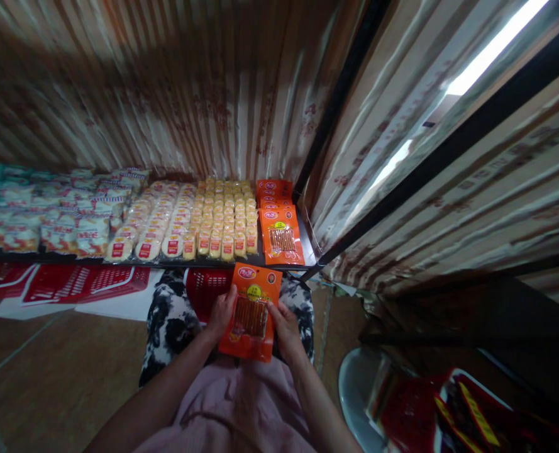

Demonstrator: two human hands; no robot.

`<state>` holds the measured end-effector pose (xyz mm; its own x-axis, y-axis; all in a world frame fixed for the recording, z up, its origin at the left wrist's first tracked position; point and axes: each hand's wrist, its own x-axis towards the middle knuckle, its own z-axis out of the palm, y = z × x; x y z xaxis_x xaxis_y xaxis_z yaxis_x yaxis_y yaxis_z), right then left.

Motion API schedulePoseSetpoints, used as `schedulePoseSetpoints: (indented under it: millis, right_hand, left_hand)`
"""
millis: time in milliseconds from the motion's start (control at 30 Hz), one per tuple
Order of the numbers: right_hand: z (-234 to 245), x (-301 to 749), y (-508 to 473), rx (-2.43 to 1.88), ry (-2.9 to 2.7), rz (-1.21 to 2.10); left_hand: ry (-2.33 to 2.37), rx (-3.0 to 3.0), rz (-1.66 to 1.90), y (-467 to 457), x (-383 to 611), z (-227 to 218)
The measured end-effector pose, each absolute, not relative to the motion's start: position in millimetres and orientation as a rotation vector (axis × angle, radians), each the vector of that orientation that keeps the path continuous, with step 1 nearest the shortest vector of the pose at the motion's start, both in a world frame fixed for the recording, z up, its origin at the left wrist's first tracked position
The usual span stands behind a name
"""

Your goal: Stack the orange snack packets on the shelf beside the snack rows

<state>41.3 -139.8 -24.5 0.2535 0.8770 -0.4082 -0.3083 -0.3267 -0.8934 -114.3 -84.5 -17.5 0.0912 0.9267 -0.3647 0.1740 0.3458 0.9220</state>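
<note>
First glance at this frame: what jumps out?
The orange snack packet held over the lap, left hand on its left edge, right hand on its right. Beyond it, a low shelf carries tidy rows of yellow packets, with matching orange packets stacked at its right end. Red baskets lie under the shelf at left.

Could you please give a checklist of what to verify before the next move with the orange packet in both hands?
1. Orange snack packet held by both hands: ok.
2. Left hand on its left edge, right hand on its right edge: ok.
3. Printed front faces the camera: ok.
4. Matching orange packets lie stacked at the right end of the shelf: ok.
5. Packet seal intact: cannot tell.
</note>
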Motion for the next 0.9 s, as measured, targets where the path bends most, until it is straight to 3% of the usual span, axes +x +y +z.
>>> schedulePoseSetpoints:
  millis: [467, 900]
  right_hand:
    - [-9.3, 46.3, -140.9, -1.292, -0.683, 1.499]
    - [5.7, 43.4, -141.7, -1.305, -0.577, 1.443]
  left_hand:
    - [1.492, 1.078, 0.856, -65.3, -104.7, 16.2]
    - [1.295, 1.077, 0.937, -59.8, -104.5, 11.6]
